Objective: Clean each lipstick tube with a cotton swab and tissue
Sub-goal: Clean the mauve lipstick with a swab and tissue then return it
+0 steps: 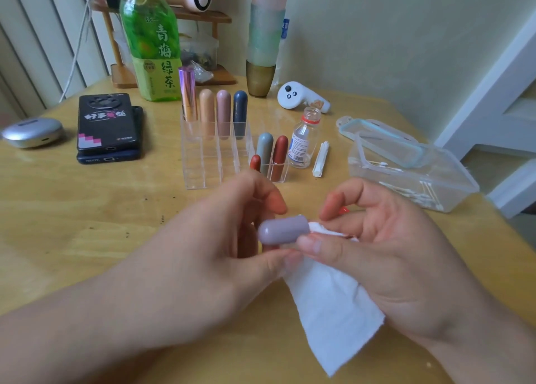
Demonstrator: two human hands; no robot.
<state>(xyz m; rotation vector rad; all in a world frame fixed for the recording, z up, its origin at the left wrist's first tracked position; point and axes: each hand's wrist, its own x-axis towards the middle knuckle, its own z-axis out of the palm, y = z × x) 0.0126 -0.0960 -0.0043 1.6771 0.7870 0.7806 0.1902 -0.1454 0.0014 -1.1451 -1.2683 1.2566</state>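
A mauve lipstick tube (282, 229) lies sideways in the middle foreground, above the table. My left hand (229, 238) pinches its rounded end between thumb and fingers. My right hand (385, 247) holds a white tissue (327, 302) wrapped around the tube's other end; the tissue hangs down from my palm. A clear acrylic organizer (214, 157) stands behind, with several lipstick tubes (223, 113) upright in its back row and three more (272, 154) at its front right corner. Cotton swabs (417, 195) lie in a clear plastic box (441, 180).
A small open bottle (303, 140) and a bundle of swab sticks (322, 158) stand right of the organizer. Two stacked phones (108, 128), a silver case (32, 132), a green tea bottle (152, 41), a tinted cup (260, 77) and a white controller (298, 96) sit farther back.
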